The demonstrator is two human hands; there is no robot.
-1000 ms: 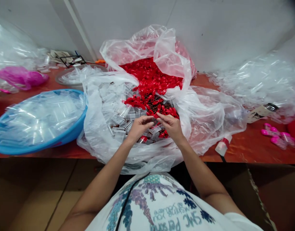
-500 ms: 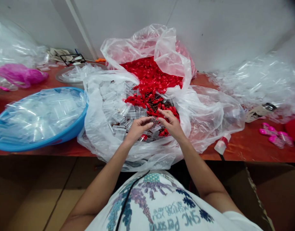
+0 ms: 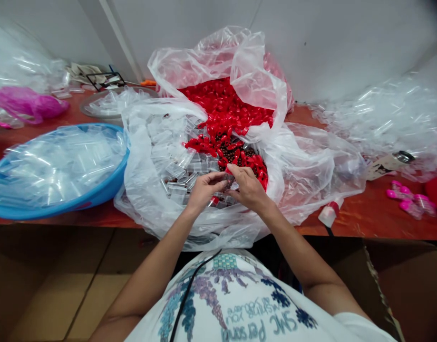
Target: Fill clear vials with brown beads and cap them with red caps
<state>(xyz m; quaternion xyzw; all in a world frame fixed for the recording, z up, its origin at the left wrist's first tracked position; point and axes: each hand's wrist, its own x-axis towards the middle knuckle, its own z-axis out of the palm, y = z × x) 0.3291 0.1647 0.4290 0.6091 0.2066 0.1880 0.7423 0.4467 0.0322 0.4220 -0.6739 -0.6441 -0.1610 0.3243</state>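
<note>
While your left hand point(image 3: 204, 189) and right hand point(image 3: 247, 186) meet over the plastic bag point(image 3: 311, 166), both sets of fingers pinch one small clear vial point(image 3: 228, 179) between them, its long axis unclear, red caps point(image 3: 225, 111) just beyond.

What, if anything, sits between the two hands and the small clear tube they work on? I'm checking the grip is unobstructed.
Nothing visible does. The left hand and right hand meet on the small clear tube, fingertips directly on it, above the red caps.
</note>
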